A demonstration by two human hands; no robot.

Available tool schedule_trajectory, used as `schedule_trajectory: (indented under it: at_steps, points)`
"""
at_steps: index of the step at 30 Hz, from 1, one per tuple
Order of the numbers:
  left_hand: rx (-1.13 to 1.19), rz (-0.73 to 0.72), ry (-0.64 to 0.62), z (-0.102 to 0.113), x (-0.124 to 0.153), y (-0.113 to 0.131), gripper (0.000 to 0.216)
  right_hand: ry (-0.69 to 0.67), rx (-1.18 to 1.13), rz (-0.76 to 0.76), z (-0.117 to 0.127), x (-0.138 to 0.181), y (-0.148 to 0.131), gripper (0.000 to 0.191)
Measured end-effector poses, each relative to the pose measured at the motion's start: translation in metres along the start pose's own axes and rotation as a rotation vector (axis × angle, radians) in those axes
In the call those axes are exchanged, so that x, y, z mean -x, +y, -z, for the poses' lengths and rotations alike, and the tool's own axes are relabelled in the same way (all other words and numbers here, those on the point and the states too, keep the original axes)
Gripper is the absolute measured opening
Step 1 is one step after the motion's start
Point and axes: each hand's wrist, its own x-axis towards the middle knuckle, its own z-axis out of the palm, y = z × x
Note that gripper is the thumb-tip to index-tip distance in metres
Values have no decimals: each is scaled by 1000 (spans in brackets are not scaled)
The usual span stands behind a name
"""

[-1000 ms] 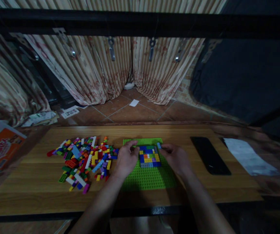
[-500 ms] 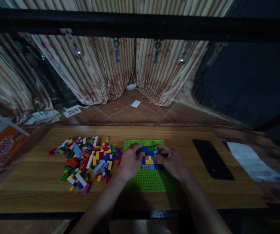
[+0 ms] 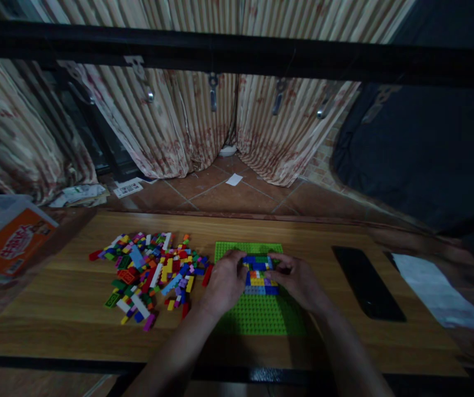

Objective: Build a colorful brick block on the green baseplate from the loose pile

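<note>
On my right hand, the fingers and thumb reach to the right side of the low brick build, by a light blue brick; I can't tell whether they are clamped on it. My left hand curls at the build's left side, its grip hidden from me. The build sits on the green baseplate, right of the worktop's middle, between its front and back edges. Loose bricks spread toward the worktop's left edge, and I see a black slab near its right edge.
</note>
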Motion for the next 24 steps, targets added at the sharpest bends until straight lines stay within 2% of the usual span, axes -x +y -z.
schedule_trajectory:
  at_steps: [7, 13, 19, 24]
  points:
    - [0, 28, -3, -1, 2, 2, 35, -64, 65, 17, 4, -6, 3, 47]
    - [9, -13, 5, -3, 2, -3, 35, -83, 175, 27, 5, -7, 3, 48]
    - [-9, 2, -1, 0, 2, 3, 35, -14, 160, 34, 0, 1, 7, 53]
    - [-1, 26, 14, 5, 1, 6, 37, 164, 111, 9, 2, 0, 6, 56]
